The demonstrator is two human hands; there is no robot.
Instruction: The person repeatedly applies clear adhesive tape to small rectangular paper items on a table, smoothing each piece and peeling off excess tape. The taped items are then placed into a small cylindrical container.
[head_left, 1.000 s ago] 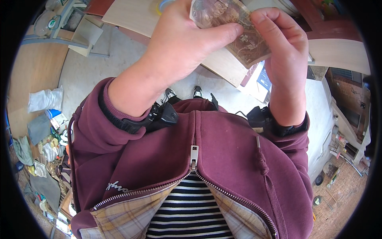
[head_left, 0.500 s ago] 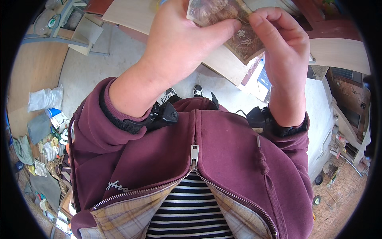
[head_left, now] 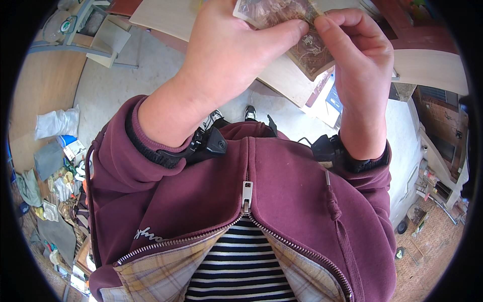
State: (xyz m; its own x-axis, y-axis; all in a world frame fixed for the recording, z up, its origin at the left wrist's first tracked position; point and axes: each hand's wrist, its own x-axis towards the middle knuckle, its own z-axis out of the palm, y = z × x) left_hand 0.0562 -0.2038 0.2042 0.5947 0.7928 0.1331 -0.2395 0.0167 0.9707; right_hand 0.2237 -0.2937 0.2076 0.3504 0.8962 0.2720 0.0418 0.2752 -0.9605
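Pale bench [head_left: 284, 90] toward twelve o'clock. Left hand [head_left: 226, 55], thumb clamped across clear packet [head_left: 309, 55]; right hand [head_left: 362, 63], fingers pinched on its edge, packet at their nine o'clock.

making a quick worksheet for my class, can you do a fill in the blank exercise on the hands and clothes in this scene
1. The left hand lays its ____ across the face of the see-through packet.
2. The right hand pinches the edge of the packet, whose contents are mostly the colour ____.
3. The maroon hoodie fastens down the front with a metal ____.
4. The striped shirt under it is black and ____.

Missing words: thumb; brown; zipper; white
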